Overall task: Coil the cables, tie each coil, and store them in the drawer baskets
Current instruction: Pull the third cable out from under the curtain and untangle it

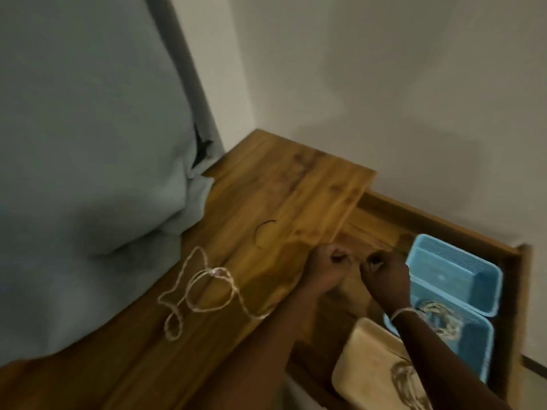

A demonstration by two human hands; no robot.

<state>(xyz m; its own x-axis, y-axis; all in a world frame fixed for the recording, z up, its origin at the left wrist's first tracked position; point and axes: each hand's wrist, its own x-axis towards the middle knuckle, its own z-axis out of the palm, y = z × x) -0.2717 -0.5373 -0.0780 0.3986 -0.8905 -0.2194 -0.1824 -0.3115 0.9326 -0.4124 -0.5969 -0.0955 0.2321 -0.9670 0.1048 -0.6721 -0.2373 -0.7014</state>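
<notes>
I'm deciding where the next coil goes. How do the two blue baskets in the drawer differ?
The far blue basket shows only its bare slotted floor, while the near blue basket already holds a coiled pale cable. The far basket is in full view; the near one is partly hidden behind the right forearm. Both are blue plastic with slotted walls, sitting side by side in the open drawer.

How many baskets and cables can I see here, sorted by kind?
Blue plastic baskets: 2, far one and near one in the open wooden drawer
Beige basket: 1
Coiled cables in baskets: 2, and
Loose pale cable on the wooden top: 1
Total: 6
</notes>
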